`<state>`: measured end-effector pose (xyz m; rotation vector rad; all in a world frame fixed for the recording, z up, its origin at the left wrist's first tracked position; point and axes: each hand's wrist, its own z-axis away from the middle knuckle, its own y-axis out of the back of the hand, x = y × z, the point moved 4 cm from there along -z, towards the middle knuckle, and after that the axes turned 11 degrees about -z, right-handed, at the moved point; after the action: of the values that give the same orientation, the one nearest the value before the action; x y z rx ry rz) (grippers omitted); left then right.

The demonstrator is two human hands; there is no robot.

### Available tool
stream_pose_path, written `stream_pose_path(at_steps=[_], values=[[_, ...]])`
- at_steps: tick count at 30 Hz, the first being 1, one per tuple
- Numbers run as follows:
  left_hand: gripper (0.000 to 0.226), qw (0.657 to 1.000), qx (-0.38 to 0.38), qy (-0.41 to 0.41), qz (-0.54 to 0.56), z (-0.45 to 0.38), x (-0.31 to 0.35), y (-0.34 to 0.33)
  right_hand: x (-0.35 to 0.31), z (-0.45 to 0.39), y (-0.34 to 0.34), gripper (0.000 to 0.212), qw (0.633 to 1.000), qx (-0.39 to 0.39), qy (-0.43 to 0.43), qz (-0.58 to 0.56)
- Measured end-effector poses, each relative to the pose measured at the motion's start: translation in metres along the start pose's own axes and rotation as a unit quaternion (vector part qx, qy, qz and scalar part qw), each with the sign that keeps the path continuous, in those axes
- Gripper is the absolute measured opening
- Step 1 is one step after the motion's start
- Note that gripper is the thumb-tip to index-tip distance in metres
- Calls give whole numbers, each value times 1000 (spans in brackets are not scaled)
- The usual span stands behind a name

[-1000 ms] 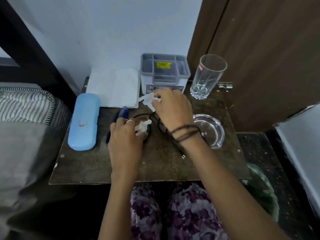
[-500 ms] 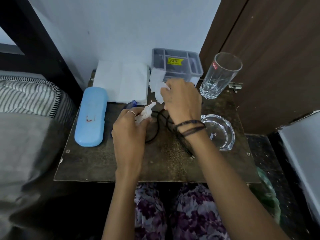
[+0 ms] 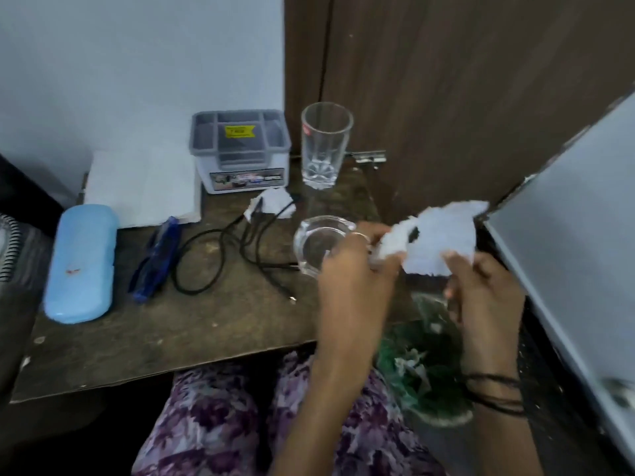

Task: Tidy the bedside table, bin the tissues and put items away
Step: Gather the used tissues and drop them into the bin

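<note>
We see a worn dark bedside table against a pale wall, with brown wood panelling at upper right. At right of centre, our left hand pinches a crumpled tissue and our right hand grasps a flat tissue, above a green-lined bin. Another tissue scrap lies on the table near a grey organizer.

A plain pale blue-white painted wall stands behind the worn dark brown wooden tabletop. A dark brown wood-grain door panel adjoins the wall on the right. A tilted pale grey flat panel occupies the right edge. Grey and striped bedding borders the left edge. Lighting is soft and even.
</note>
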<state>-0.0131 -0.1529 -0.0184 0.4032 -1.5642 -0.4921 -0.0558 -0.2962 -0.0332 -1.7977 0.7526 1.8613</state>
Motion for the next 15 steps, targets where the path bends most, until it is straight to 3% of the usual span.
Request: stream_pose_path(at_steps=[4, 7, 11, 15], values=[[26, 971, -206, 7, -123, 27, 12, -136, 83, -18, 76, 21, 988, 116, -51, 91], [27, 953, -265, 73, -128, 41, -22, -217, 159, -26, 106, 28, 961, 168, -119, 182], [26, 936, -307, 150, -82, 45, -87, -286, 239, -28, 118, 40, 939, 183, -214, 198], [45, 903, -396, 150, -73, 53, -142, -317, 288, -27, 130, 26, 903, 131, -347, 214]])
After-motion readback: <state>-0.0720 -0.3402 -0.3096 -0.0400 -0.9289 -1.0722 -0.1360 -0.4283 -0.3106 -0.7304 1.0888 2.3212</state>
